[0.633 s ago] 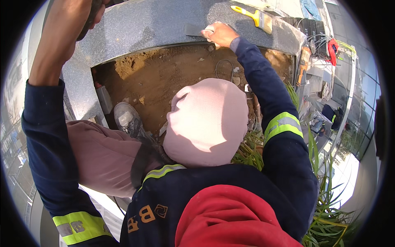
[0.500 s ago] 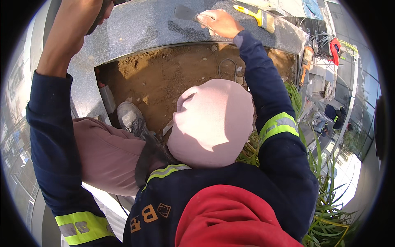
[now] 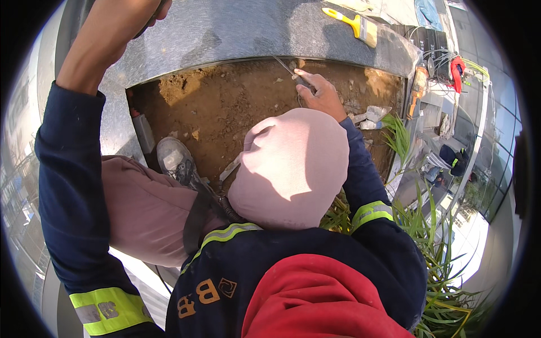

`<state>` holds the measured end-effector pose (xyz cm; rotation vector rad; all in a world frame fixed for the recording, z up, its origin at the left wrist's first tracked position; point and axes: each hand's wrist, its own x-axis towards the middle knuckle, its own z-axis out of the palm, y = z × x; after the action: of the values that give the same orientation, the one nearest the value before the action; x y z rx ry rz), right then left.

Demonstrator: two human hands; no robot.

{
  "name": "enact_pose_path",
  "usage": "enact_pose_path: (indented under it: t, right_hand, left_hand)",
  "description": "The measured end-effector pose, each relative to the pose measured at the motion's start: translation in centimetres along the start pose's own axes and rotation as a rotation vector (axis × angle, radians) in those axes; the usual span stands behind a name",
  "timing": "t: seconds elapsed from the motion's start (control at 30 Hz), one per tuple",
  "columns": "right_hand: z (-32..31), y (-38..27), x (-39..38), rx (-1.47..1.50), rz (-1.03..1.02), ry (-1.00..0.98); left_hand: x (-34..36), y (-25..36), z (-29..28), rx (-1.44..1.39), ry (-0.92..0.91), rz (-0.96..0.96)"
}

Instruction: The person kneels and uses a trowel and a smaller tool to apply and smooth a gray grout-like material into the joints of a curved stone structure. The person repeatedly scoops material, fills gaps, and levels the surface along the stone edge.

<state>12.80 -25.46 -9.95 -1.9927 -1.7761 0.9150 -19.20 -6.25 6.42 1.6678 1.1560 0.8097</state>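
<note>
My right hand (image 3: pixel 322 97) is closed on the dark handle of a scraper (image 3: pixel 283 65). Its thin metal blade appears almost edge-on and reaches up to the front edge of the grey stone slab (image 3: pixel 236 31). Dark damp-looking patches mark that slab. At the upper left, my left hand (image 3: pixel 121 25) is raised and wrapped round a dark object (image 3: pixel 147 20), mostly cut off by the picture's edge. A paintbrush (image 3: pixel 360 29) with a yellow handle and pale bristles lies on the slab, right of my right hand.
Below the slab is a pit of brown soil (image 3: pixel 225 107), where my shoe (image 3: pixel 176 158) rests. Green leafy plants (image 3: pixel 434 253) grow at the right. An orange power tool (image 3: pixel 417 90), cables (image 3: pixel 445 59) and a red cloth (image 3: pixel 457 74) lie at the far right; another person (image 3: pixel 452 160) is beyond.
My right hand has drawn back from the slab's top toward me, over the soil, with the scraper turned edge-on. My left hand has shifted slightly right.
</note>
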Motion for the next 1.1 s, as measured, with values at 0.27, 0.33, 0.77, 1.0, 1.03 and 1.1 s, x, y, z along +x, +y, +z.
enact_pose_path:
  t: [0.27, 0.33, 0.77, 1.0, 1.03, 1.1]
  right_hand:
    - [-2.4, 3.3, 4.6, -0.39, -0.42, -0.081]
    - [-4.2, 4.0, 7.6, -0.599, -0.575, -0.062]
    - [-5.8, -3.2, 21.7, -1.119, -0.845, -0.513]
    - [-2.2, -8.9, 24.5, -0.974, -1.223, -0.719]
    - [-1.5, -9.4, 24.8, -1.007, -1.232, -0.735]
    - [-0.5, -10.2, 25.1, -1.074, -1.248, -0.765]
  left_hand:
    - [0.1, 0.6, -0.2, 0.05, 0.027, -0.102]
    - [0.2, 0.1, -0.1, 0.058, 0.014, -0.06]
    - [-0.4, -0.5, -1.1, 0.214, 0.026, 0.177]
    - [0.4, -0.4, -2.6, 0.32, 0.029, 0.073]
    - [0.3, -0.7, -2.7, 0.285, 0.046, 0.032]
    - [0.1, -0.7, -3.1, 0.25, 0.062, -0.019]
